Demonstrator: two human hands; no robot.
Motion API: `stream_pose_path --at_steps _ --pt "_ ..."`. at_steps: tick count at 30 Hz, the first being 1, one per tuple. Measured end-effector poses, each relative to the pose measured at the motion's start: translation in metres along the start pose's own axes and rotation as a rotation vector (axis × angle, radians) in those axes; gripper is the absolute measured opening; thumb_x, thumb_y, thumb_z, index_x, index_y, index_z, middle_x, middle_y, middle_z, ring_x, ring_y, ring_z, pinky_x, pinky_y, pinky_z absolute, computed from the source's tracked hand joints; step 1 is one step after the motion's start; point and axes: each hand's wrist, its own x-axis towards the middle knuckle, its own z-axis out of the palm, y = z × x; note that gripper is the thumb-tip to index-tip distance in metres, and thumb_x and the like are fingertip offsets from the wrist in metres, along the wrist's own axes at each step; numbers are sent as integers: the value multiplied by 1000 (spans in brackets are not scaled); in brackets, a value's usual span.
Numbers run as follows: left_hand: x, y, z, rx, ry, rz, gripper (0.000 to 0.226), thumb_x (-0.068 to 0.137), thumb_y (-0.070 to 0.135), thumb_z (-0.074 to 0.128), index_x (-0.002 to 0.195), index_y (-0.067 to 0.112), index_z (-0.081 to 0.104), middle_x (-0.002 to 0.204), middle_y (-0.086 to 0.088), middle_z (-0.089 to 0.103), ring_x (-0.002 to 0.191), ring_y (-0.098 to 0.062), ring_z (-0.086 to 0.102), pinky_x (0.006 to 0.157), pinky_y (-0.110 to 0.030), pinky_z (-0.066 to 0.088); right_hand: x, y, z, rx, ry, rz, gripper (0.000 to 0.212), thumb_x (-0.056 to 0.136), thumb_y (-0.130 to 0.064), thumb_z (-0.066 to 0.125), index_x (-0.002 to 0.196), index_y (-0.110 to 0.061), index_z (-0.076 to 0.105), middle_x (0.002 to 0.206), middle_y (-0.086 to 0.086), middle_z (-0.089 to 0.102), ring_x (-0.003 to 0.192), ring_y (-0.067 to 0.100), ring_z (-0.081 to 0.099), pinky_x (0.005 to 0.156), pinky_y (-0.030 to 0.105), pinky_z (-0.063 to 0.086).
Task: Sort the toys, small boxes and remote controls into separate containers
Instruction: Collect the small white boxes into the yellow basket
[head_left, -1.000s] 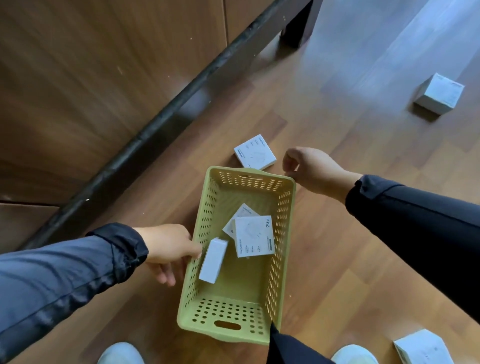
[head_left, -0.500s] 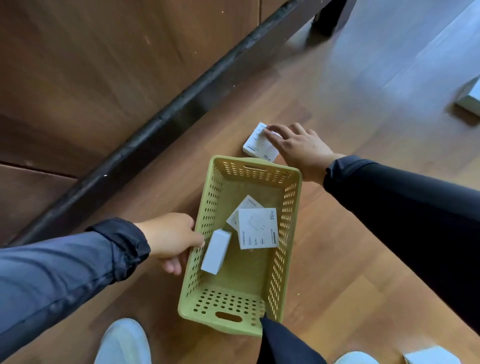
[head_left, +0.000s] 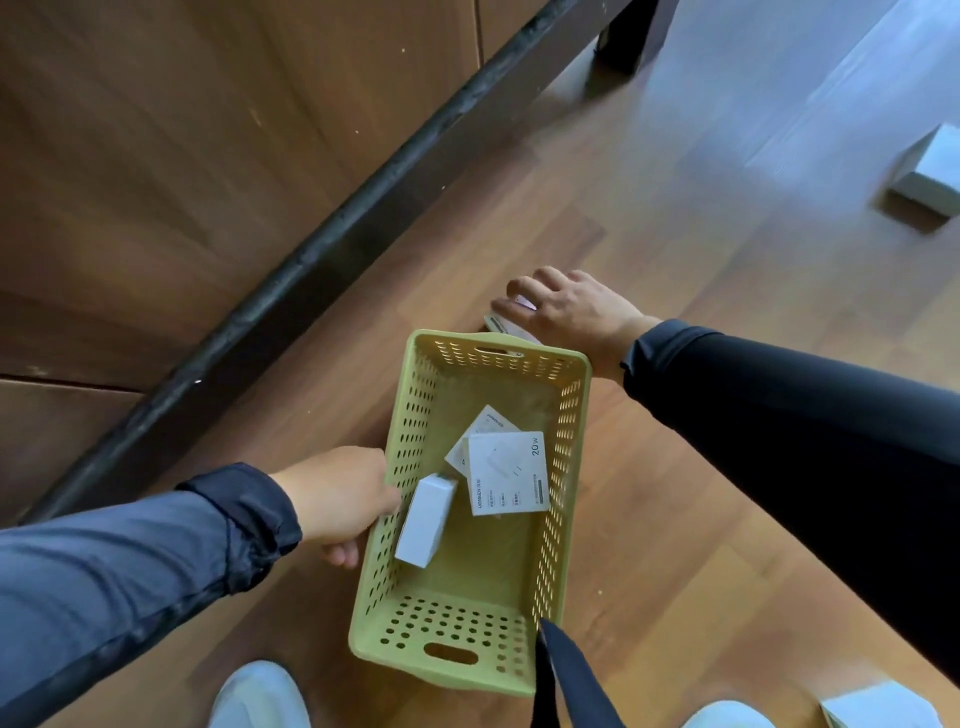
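Right hand (head_left: 569, 312) has dropped onto the small white box (head_left: 506, 325) on the floor just behind the green basket (head_left: 574, 441), fingers curling round it now. Left hand (head_left: 337, 501) grips the basket's left wall. Three white boxes (head_left: 506, 473) lie inside.

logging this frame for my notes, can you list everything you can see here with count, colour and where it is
basket: 1, light green, on the floor between the hands
boxes in basket: 3, white, lying on its bottom
box under right hand: 1, white, on the floor just beyond the basket's far end
box far right: 1, pale grey-white, on the floor at the frame edge
box bottom right: 1, white, on the floor by a shoe
floor: wood, brown
cabinet: brown wood, dark base strip, left
shoes: 2, pale, bottom edge
left hand: grips the basket's left wall
right hand: over the box
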Motion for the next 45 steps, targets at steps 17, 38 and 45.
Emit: stream_pose_path --at_steps 17,38,45 --pt "11 99 -3 106 46 99 29 96 7 37 104 4 64 84 -21 76 61 -34 72 59 -39 63 -132 42 -32 311 386 989 75 57 -58 63 116 -18 40 116 12 41 108 30 34 81 44 32" --pt "-2 200 69 332 32 235 26 94 7 36 101 -1 60 78 -24 76 67 -36 76 68 -42 64 -300 -109 -27 568 15 897 88 80 -65 61 147 -15 33 144 6 40 131 28 35 100 42 41" --pt "-18 217 126 525 105 332 22 96 11 35 92 0 53 71 -21 75 73 -34 77 80 -40 61 -368 -175 -18 672 116 1086 53 91 -35 64 136 -12 50 140 5 47 135 26 37 104 42 40"
